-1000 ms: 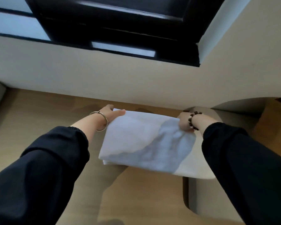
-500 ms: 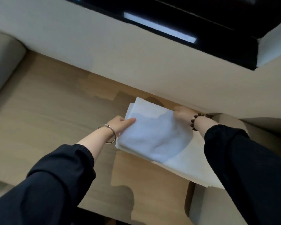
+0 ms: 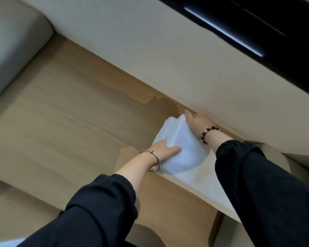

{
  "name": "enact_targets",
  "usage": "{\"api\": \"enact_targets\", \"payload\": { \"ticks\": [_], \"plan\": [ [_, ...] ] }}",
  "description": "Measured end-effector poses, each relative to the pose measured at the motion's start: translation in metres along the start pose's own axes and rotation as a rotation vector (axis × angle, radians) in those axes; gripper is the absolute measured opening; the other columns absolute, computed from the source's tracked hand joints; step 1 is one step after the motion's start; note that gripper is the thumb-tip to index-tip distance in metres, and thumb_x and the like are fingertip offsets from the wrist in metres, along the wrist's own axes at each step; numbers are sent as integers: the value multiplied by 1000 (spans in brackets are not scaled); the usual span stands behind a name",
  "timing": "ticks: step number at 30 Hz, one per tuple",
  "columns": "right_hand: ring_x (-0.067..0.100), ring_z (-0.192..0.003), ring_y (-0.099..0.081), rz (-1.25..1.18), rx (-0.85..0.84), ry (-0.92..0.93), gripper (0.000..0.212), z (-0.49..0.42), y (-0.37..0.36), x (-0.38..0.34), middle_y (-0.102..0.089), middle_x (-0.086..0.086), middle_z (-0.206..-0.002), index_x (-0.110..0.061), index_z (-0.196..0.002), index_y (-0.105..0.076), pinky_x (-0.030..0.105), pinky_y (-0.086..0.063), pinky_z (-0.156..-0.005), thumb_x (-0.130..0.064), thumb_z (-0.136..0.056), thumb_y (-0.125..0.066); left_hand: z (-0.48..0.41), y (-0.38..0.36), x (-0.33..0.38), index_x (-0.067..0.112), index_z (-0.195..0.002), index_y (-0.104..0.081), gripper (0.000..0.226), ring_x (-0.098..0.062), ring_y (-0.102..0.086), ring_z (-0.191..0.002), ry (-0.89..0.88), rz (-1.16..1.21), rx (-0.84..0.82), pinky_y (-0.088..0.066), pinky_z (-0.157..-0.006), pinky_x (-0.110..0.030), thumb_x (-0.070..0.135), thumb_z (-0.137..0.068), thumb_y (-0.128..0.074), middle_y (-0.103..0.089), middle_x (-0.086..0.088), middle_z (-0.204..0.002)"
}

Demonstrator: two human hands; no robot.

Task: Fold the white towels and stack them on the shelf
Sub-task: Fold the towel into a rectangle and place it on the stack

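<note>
A cream wall [image 3: 168,59] runs diagonally across the upper view. Above it sits a black frame [image 3: 284,56] holding a thin bright strip of light [image 3: 223,32]. A grey padded cushion [image 3: 11,50] fills the upper left corner, its rounded edge against the wall.

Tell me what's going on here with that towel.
A person in dark sleeves has both hands on a folded white towel over a wooden shelf surface, close to the pale wall. The left hand holds its near-left edge, with one digit lying on top. The right hand holds the far corner next to the wall. The towel is folded but not yet let go.
</note>
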State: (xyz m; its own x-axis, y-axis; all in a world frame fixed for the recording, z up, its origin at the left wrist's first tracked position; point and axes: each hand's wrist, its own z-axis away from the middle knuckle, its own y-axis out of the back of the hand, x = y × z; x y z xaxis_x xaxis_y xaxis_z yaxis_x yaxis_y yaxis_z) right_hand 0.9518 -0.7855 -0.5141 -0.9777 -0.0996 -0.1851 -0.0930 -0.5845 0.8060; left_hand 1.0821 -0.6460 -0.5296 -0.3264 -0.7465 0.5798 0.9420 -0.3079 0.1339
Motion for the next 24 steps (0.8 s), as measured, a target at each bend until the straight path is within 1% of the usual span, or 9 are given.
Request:
{"api": "enact_targets", "payload": {
  "ticks": [4,7,11,13,15,17,19,20,24],
  "plan": [
    [23,-60,-55,29,44,22,69,-3,3,-4,-58,6,-63,-8,-65,-56,30,-36,-55,-60,-93,-21,8,3,-9,23,-78,-42,39,-11,-52,-69,-78,120,18,-35,-56,-26,56,-67,-59,-53,6,-82],
    [23,-58,-55,31,74,74,70,-9,5,-8,-58,7,-61,-7,-64,-56,29,-35,-53,-62,-90,-20,4,10,-12,13,-89,-50,55,-15,-56,-72,-101,182,58,-41,-61,-27,57,-58,-60,-60,1,-88],
    [24,-62,-55,56,110,55,67,-17,-6,-11,-57,6,-63,-9,-66,-56,30,-36,-57,-59,-93,-20,-9,7,-18,20,-83,-47,42,-11,-49,-63,-75,274,146,-36,-53,-22,50,-68,-71,-52,5,-81],
    [23,-63,-53,84,120,35,65,-20,-17,-13,-56,4,-65,-11,-69,-56,32,-38,-61,-57,-95,-19,-13,5,-22,21,-78,-45,41,-10,-46,-61,-51,267,194,-32,-52,-23,52,-72,-70,-50,8,-76],
    [21,-60,-51,96,156,20,62,-21,-23,-15,-53,3,-63,-11,-66,-54,32,-35,-59,-53,-95,-19,-10,8,-27,22,-74,-43,43,-10,-45,-60,-29,180,215,-31,-53,-26,60,-76,-62,-48,8,-72],
    [22,-61,-50,75,177,-23,59,-23,-21,-14,-51,3,-62,-11,-64,-52,32,-32,-58,-50,-95,-20,-5,16,-33,21,-75,-47,51,-15,-51,-61,6,80,138,-39,-57,-29,71,-79,-48,-54,4,-72],
    [21,-61,-49,32,136,-51,59,-24,-15,-14,-51,2,-64,-12,-64,-52,31,-32,-58,-53,-94,-21,1,21,-38,13,-85,-56,67,-24,-62,-67,56,64,13,-51,-69,-34,77,-80,-36,-64,-7,-80],
    [20,-60,-49,14,100,-46,62,-25,-13,-16,-52,2,-64,-12,-64,-52,31,-32,-56,-56,-93,-21,4,20,-40,11,-88,-56,69,-26,-63,-69,66,80,-10,-53,-74,-36,76,-81,-35,-65,-9,-82],
    [21,-62,-53,13,11,29,70,-24,-8,-24,-57,5,-66,-9,-65,-55,33,-38,-60,-65,-90,-22,7,0,-33,21,-73,-37,45,-18,-46,-65,-7,68,99,-42,-62,-35,64,-87,-43,-44,2,-74]
  ]
}}
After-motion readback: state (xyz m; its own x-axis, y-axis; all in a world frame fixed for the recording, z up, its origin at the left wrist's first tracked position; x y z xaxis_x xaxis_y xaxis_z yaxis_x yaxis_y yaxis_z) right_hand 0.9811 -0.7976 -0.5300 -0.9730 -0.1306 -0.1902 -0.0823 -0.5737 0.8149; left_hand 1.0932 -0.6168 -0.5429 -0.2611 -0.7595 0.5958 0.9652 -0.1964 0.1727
